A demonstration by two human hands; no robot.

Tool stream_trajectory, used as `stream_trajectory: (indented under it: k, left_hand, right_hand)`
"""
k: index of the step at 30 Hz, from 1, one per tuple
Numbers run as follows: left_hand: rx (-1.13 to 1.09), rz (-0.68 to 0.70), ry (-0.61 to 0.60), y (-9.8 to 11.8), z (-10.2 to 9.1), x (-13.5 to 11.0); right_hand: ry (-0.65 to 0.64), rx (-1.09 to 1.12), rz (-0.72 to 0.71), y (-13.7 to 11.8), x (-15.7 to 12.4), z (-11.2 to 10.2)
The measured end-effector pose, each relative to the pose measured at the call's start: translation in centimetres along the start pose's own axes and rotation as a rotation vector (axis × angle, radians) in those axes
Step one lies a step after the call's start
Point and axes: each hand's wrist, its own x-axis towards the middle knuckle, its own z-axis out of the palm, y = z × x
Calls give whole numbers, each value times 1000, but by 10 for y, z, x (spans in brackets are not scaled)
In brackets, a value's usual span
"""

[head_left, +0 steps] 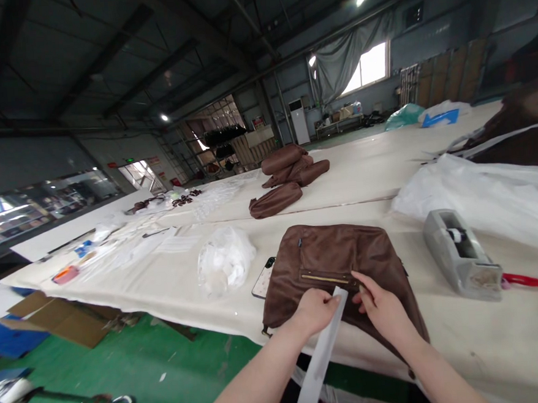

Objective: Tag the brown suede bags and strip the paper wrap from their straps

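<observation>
Bag [369,250] lies at the near edge of the table [518,343]. Left hand [316,309] clamps a strip [323,351] hanging past that edge; right hand [381,307], fingers apart, touches the bag by its zip [325,277]. 1 phone [260,285] pokes out left; a narrow bare gap separates bag and dispenser [443,254] at right.

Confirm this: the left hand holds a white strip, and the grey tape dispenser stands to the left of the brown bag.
Not quite: the head view shows the grey tape dispenser to the right of the brown bag, not the left. The left hand does hold a white strip.
</observation>
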Motion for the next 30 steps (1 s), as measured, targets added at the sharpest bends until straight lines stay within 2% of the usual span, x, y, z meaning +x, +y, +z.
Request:
stream_trajectory:
  k: [8,13,19,24,26,30]
  left_hand:
    - [93,13,-20,12,4,18]
    - [176,118,70,12,12,21]
    - [183,117,124,6,21,22]
    - [108,103,127,9,22,26]
    - [86,78,126,12,22,26]
    - [22,48,135,15,24,27]
  right_hand:
    - [-55,42,-15,8,1,-1]
    - [-85,131,9,8,2,-2]
    - [-59,105,-14,11,1,0]
    - [-198,125,-15,13,2,-1]
    - [-152,181,-8,12,2,-1]
    - [26,260,77,14,0,0]
